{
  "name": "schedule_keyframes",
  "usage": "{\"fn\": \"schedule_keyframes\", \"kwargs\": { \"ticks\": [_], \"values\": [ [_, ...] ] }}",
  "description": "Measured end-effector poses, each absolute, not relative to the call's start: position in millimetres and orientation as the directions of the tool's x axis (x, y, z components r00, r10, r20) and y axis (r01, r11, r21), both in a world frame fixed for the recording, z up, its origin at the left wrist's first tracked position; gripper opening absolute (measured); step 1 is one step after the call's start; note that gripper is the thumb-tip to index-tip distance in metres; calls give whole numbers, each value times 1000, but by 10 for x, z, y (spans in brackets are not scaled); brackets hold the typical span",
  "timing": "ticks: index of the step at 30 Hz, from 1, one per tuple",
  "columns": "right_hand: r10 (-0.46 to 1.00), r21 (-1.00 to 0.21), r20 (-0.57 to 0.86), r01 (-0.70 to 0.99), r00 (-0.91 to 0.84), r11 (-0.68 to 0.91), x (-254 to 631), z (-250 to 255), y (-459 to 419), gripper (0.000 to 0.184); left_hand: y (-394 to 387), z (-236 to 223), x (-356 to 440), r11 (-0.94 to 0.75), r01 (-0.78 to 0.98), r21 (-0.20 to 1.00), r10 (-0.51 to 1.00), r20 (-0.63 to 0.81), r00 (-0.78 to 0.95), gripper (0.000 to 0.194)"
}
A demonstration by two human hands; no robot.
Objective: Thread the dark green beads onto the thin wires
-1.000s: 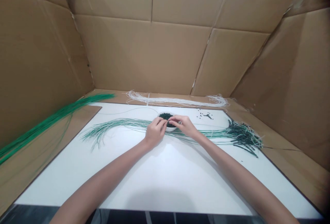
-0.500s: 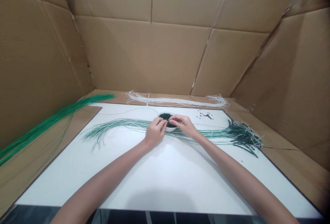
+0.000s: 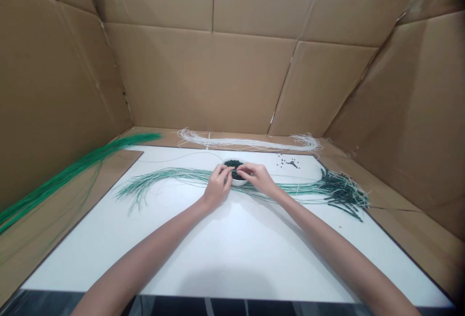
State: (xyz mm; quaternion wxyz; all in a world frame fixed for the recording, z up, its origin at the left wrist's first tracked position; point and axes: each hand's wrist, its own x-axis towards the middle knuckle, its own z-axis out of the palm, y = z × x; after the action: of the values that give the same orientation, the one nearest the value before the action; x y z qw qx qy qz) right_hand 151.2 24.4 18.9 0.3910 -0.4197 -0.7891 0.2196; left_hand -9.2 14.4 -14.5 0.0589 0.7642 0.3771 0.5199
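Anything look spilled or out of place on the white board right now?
Possibly a small spill: loose dark pieces lie scattered on the white board, right of the bowl, which holds similar ones. A lone dark speck sits nearer the person, toward the board's right edge. I see nothing damaged.

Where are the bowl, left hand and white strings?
Bowl (image 3: 239,182): head view, white front wall.
Left hand (image 3: 217,187): head view, back of the hand.
White strings (image 3: 250,143): head view, middle of the bundle.
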Motion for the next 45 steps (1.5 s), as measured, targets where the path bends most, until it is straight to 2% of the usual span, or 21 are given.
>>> {"fn": "schedule_keyframes", "kwargs": {
  "ticks": [5, 11, 18, 24, 28, 31, 45],
  "values": [
    [812, -628, 467, 515, -351, 584, 1520, 195, 240, 19, 136, -125, -92, -686, 527, 501, 661, 732, 165, 15],
    [796, -590, 501, 538, -341, 602, 1533, 162, 261, 18, 166, -168, -97, -716, 544, 437, 618, 760, 203, 14],
    [871, -749, 418, 444, -259, 491, 1531, 137, 276, 19, 168, -169, -98, -711, 535, 456, 622, 763, 177, 14],
    [898, -861, 341, 292, -279, 418, 1571, 81, 334, 23, 161, -162, -95, -678, 523, 516, 665, 733, 139, 15],
    [909, -908, 305, 201, -282, 367, 1574, 83, 342, 25, 150, -158, -91, -692, 509, 511, 655, 742, 146, 15],
    [921, -932, 278, 155, -273, 327, 1567, 105, 331, 25, 142, -149, -90, -699, 498, 512, 648, 748, 141, 15],
    [949, -951, 241, 145, -202, 273, 1546, 186, 281, 27, 132, -137, -93, -726, 473, 499, 628, 761, 160, 15]
  ]
}}
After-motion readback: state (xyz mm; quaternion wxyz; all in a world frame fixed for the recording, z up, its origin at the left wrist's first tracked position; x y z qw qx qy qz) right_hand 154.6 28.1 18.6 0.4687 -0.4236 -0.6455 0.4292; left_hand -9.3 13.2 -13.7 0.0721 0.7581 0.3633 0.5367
